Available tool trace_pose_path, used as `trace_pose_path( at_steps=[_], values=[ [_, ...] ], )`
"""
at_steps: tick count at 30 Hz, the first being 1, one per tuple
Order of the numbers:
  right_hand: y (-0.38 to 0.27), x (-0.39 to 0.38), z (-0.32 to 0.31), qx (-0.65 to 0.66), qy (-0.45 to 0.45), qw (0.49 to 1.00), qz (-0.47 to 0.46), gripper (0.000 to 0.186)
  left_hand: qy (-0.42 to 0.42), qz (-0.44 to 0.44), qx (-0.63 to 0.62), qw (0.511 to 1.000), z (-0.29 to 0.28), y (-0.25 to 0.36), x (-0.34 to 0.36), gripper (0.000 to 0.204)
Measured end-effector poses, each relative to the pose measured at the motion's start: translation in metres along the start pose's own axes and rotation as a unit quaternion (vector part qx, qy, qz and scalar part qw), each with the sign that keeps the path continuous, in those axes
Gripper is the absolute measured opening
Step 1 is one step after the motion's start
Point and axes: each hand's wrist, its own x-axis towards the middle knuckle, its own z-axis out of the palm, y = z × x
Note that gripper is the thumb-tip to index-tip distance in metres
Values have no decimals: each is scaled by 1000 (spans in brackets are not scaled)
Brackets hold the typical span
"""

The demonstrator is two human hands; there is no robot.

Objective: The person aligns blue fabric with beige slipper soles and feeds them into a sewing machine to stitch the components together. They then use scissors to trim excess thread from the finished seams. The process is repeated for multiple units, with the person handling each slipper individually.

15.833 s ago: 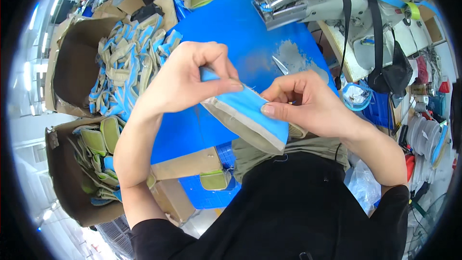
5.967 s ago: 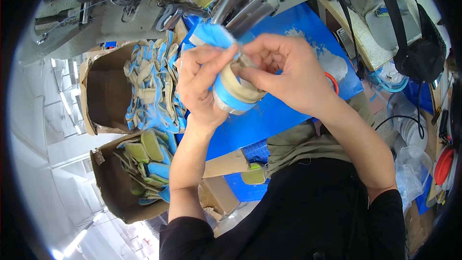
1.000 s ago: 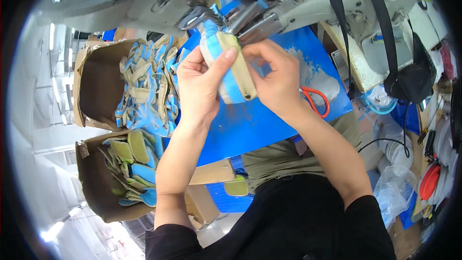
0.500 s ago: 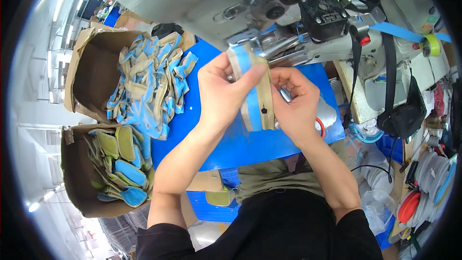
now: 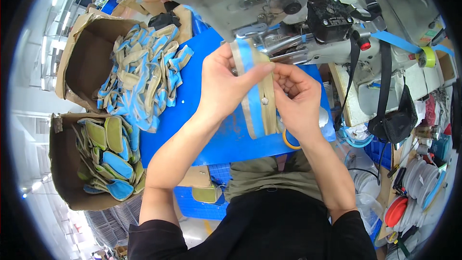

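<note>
A beige fabric strip [image 5: 254,110] with a blue stripe and what looks like a zipper along its right part stands upright in front of the sewing machine [image 5: 274,7]. My left hand [image 5: 224,79] is closed on its left upper edge, thumb laid across the front. Fingers curled, my right hand [image 5: 298,98] pinches the strip's right edge; its fingertips are partly hidden. A small pale piece [image 5: 264,101] shows on the zipper side. Below the right hand is an orange ring handle [image 5: 290,140], the rest of it hidden.
Blue sheeting [image 5: 202,139] covers the table. At left, similar strips [image 5: 149,77] spill from a cardboard box [image 5: 89,55]; a second box [image 5: 62,163] holds green and blue fabric pieces [image 5: 115,163]. Black straps [image 5: 385,77] and a blue tape [image 5: 397,41] hang at right.
The whole view has shifted slightly. Both hands still hold the strip, with the left thumb now nearer the right fingers. The ring handle shows left of the right wrist instead of right of it.
</note>
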Motion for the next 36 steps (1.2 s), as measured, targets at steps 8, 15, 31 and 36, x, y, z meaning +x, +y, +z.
trace_pose_path(
  at_steps=[8,15,31,36],
  values=[
    [-28,1,-5,23,-45,993,105,24,-11,-26,-37,999,0,13,9,37],
    [-36,-20,-21,52,-86,987,124,27,-39,-126,-156,979,9,0,-53,38],
    [-50,-58,-36,-28,-121,989,75,26,-80,-151,-193,966,2,22,-96,33],
    [-61,-59,-39,16,-126,988,85,27,-70,-122,-123,982,-2,31,-102,33]
  ],
)
